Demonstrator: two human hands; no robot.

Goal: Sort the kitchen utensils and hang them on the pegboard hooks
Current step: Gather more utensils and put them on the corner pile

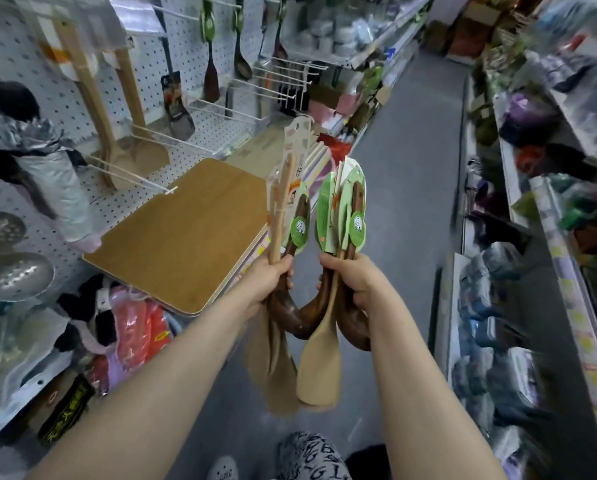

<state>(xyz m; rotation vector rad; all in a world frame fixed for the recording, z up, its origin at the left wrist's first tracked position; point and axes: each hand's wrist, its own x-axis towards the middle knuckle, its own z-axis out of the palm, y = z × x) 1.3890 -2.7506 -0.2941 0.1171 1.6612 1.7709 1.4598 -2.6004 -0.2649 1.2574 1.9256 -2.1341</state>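
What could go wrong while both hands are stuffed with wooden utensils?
The left hand and right hand each grip mixed wooden utensils, so no hand is free. Threading a tag onto a pegboard hook looks awkward, and a pale spatula might slip out. The dark ladles seem to overlap between the hands and could snag when parted.

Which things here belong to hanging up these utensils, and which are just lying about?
For the job: left hand gripping the left utensil bundle; right hand gripping the right utensil bundle; pegboard; empty hook.
Just lying about: wooden board; red bags; right-hand shelves.
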